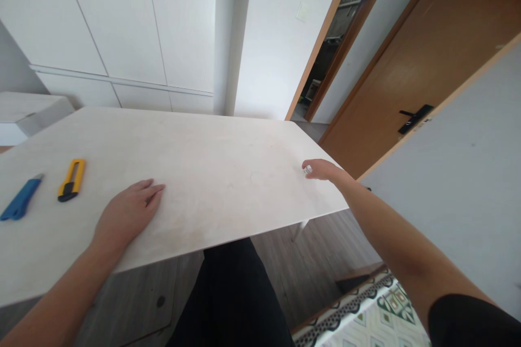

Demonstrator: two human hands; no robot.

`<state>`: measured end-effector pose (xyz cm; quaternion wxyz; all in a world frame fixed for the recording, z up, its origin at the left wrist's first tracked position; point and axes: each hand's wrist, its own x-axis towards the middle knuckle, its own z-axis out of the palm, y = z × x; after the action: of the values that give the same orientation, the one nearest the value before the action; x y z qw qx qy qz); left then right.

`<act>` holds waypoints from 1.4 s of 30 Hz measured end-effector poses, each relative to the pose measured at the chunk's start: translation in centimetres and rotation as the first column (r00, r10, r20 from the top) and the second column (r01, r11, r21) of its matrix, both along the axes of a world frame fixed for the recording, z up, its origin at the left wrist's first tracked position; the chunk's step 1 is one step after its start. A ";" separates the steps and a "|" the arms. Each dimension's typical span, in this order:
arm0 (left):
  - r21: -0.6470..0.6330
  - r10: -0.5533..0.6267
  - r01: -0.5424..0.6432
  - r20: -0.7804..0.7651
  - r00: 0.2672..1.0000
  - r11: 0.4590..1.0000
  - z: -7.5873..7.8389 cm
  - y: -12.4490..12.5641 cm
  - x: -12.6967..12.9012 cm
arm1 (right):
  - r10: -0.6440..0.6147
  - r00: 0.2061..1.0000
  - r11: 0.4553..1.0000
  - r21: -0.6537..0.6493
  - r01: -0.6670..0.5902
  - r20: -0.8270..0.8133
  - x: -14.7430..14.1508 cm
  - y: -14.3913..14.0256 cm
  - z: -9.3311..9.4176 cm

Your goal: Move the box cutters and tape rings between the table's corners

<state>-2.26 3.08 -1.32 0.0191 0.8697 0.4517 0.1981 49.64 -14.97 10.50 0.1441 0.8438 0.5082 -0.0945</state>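
My left hand [127, 212] rests palm down on the white table [228, 173], its fingers stretched out and holding nothing. To its left lies a yellow utility knife [73, 180] with a black end. Farther left is a blue utility knife [22, 198], its grey tip pointing away from me. Over by the table's right end, my right hand [321, 169] is closed around a small white object [307, 169]. Fingers cover most of that object, and its kind is too small to make out.
A white box [35, 111] stands beyond the table's left end. White cabinets [122, 21] line the back. To the right are a brown door [427, 43] with a black handle [415, 118] and, below, a patterned cloth [366, 314].
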 end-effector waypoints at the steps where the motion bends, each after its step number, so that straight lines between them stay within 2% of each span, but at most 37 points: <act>1: -0.004 0.002 -0.002 0.011 1.000 1.000 0.0 0.0 0.0 | 0.004 1.000 1.000 0.000 -0.004 0.002 0.0 0.1 0.0; 5: -0.016 0.011 -0.011 0.008 1.000 1.000 0.3 -0.2 0.1 | 0.061 0.998 0.998 -0.009 -0.061 -0.003 -1.4 1.3 -0.1; 9: -0.018 0.020 -0.020 0.002 1.000 1.000 0.4 -0.3 0.1 | 0.234 0.972 0.972 0.017 -0.234 -0.015 -6.7 4.4 0.3; 15: 0.025 0.008 -0.008 -0.003 1.000 1.000 -0.3 0.1 -0.1 | 0.533 0.846 0.846 0.031 -0.532 -0.033 -17.3 10.2 -0.5; 17: 0.034 0.011 -0.010 -0.009 1.000 0.999 -0.4 0.2 -0.1 | 0.588 0.808 0.809 0.027 -0.587 -0.040 -19.7 11.6 -1.2; 20: 0.039 0.014 -0.013 -0.016 1.000 0.999 -0.3 0.1 0.0 | 0.636 0.771 0.772 0.008 -0.636 -0.041 -21.7 13.2 -2.1; 25: 0.040 0.024 -0.024 -0.012 1.000 0.999 0.0 -0.1 0.1 | 0.636 0.769 0.768 -0.047 -0.639 -0.065 -22.4 14.4 -2.3; 31: 0.023 0.026 -0.026 0.000 1.000 0.999 0.1 -0.2 0.2 | 0.504 0.854 0.857 -0.045 -0.513 -0.124 -19.6 13.9 -0.3; 35: 0.028 0.031 -0.031 -0.007 1.000 0.999 0.3 -0.3 0.3 | 0.436 0.883 0.893 -0.040 -0.448 -0.173 -17.6 13.2 0.8; 38: 0.033 0.035 -0.035 -0.006 0.999 0.999 0.2 -0.4 0.3 | 0.443 0.879 0.890 -0.029 -0.455 -0.176 -17.5 12.9 1.1; 42: 0.037 0.040 -0.040 0.002 0.999 0.999 0.1 -0.4 0.3 | 0.521 0.839 0.850 0.003 -0.528 -0.158 -19.0 13.0 1.1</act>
<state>-1.97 2.70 -1.18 -0.0008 0.8607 0.4651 0.2071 30.67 -1.98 11.56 0.1421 0.6597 0.7271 -0.1259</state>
